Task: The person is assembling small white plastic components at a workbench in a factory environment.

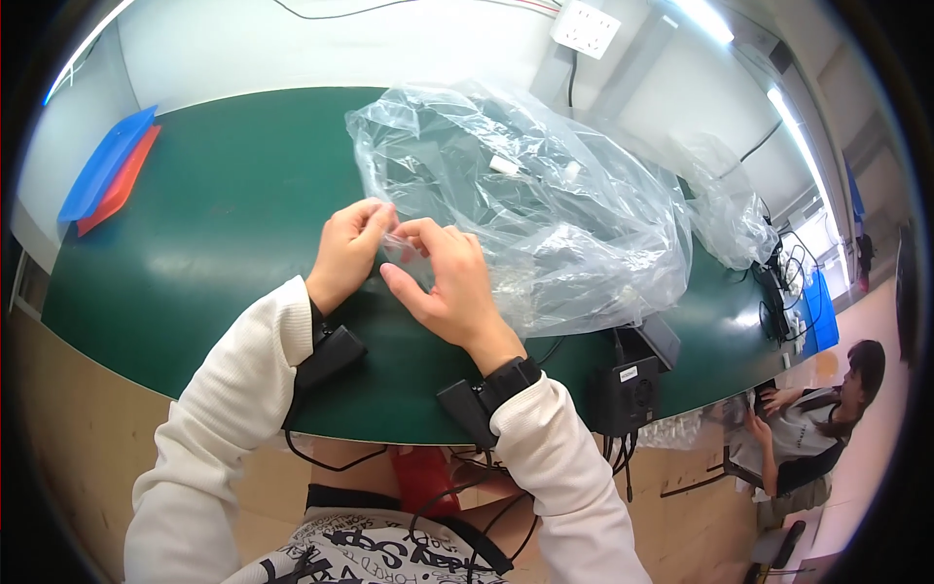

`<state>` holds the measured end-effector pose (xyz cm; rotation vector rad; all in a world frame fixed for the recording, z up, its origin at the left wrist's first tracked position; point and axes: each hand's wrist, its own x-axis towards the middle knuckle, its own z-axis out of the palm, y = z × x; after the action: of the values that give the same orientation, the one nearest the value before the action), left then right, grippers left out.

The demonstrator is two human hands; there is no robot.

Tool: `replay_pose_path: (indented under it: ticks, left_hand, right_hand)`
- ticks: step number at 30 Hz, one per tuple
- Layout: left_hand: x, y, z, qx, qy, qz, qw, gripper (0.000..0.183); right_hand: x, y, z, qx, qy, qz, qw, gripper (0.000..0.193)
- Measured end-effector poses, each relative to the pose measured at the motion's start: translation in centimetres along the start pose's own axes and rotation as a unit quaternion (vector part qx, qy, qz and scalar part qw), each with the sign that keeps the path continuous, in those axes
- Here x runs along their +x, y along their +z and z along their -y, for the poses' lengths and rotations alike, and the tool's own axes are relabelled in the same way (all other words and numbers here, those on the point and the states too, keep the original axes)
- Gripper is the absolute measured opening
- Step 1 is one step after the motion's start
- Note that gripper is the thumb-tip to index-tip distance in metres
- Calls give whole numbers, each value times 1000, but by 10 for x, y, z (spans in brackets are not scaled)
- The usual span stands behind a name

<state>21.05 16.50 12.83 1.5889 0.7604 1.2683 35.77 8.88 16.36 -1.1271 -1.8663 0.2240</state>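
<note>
A large clear plastic bag point(603, 224) lies crumpled over the middle of the green table, its near left edge reaching my hands. My left hand point(348, 251) pinches that edge between thumb and bent fingers. Close beside it, my right hand point(449, 280) has its thumb spread away from its curved fingers, whose tips touch the loose film. A fold of film shows in the gap between them. Inside or under the bag, a small white piece point(504, 165) shows through; which of the two I cannot tell.
Blue point(109, 161) and red point(125, 185) trays lean at the far left of the table point(224, 195). Near the front edge stands a black box point(625, 394) with cables. Another clear bag point(730, 209) and tangled black cables point(775, 292) lie right. A person point(808, 428) sits at lower right.
</note>
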Motion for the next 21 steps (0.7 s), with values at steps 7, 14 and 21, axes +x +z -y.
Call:
replay_pose_path:
  ticks: [7,14,21]
  left_hand:
    - [9,-17,-17,20,66,-236,969,21]
    - [24,-39,-21,7,132,-353,926,24]
    - [22,-46,-9,31,128,-313,940,36]
  right_hand:
    - [5,-12,5,-91,-73,-137,984,24]
    - [-1,-13,-10,-37,-24,-229,973,11]
    - [-3,-16,4,-5,118,-123,985,12]
